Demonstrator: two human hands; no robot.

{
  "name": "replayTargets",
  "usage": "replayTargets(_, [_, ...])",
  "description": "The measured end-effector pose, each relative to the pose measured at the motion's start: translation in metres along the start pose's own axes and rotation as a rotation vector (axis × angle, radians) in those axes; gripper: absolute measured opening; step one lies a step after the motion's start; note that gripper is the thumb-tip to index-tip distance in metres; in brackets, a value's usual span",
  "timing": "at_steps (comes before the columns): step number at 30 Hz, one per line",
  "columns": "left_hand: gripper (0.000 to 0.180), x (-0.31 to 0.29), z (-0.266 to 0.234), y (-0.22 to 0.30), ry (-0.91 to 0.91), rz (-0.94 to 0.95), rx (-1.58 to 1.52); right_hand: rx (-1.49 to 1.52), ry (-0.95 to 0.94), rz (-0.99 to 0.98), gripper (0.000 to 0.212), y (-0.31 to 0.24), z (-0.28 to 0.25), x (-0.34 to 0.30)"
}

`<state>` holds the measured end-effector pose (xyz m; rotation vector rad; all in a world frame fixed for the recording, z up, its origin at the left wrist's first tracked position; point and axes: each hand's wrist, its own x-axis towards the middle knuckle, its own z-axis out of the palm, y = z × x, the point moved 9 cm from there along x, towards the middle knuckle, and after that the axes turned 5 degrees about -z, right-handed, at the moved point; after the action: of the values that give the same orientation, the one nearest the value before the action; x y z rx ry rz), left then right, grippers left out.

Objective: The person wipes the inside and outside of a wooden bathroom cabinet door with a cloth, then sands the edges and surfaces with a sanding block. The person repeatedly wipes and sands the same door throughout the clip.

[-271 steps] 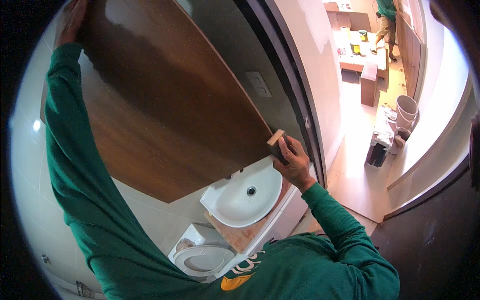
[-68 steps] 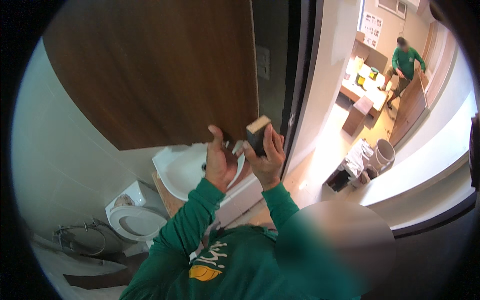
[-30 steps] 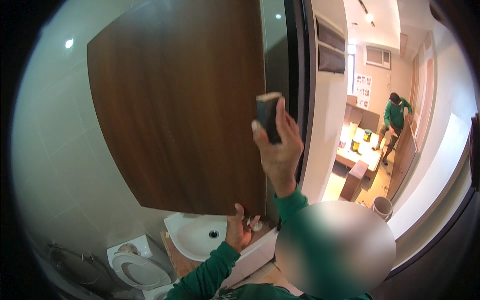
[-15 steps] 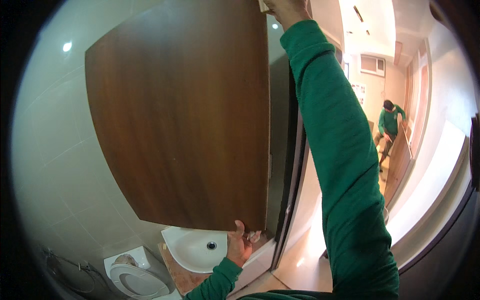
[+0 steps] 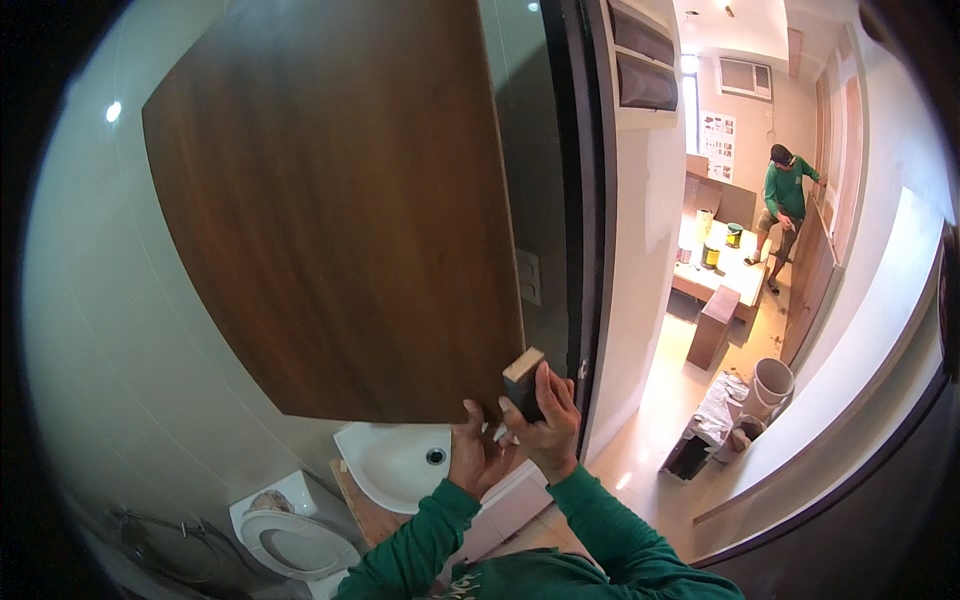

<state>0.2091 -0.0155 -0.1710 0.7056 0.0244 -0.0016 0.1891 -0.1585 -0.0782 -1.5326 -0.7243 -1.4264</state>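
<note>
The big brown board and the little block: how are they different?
The brown board is far bigger, while the block is small enough for one hand. The board's face is brown with darker streaks, while the block shows a dark side and a pale end. The board has the left hand at its lower edge, while the block is in the right hand. Both have corners.

White toilet (image 5: 300,545) beside sink (image 5: 388,468); pale bucket (image 5: 766,388).

Legible text: none. White rectangular poster (image 5: 718,148), toward left edge of far beige wall (image 5: 792,122): print too small. Green long-sleeved sweatshirt (image 5: 545,570), chest: pale lettering (image 5: 468,584), unreadable.
</note>
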Motion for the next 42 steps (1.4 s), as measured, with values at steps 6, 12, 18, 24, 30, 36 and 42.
replayTargets(6, [0.059, -0.008, -0.004, 0.005, 0.076, 0.006, 0.09, 0.09, 0.126, -0.104, 0.07, -0.027, 0.004, 0.141])
replayTargets(12, [0.075, -0.006, -0.014, 0.001, 0.043, -0.002, 0.04, 0.15, 0.198, -0.252, 0.062, -0.084, 0.021, 0.387])
replayTargets(18, [0.067, -0.009, 0.001, -0.004, 0.068, 0.029, -0.014, 0.088, 0.261, -0.296, 0.064, -0.105, 0.007, 0.516])
replayTargets(24, [0.068, -0.002, -0.026, 0.005, 0.103, 0.037, -0.039, 0.123, 0.192, -0.264, 0.066, -0.07, 0.023, 0.321])
replayTargets(30, [0.083, -0.01, -0.018, 0.004, 0.075, 0.045, 0.046, 0.116, 0.204, -0.241, 0.065, -0.068, 0.019, 0.315])
replayTargets(36, [0.061, -0.002, -0.002, -0.016, 0.024, -0.011, -0.014, -0.013, 0.289, -0.34, 0.061, -0.098, 0.015, 0.529])
replayTargets(42, [0.084, 0.003, -0.011, -0.012, 0.041, 0.002, 0.029, -0.033, 0.092, -0.179, 0.065, -0.086, 0.017, 0.43])
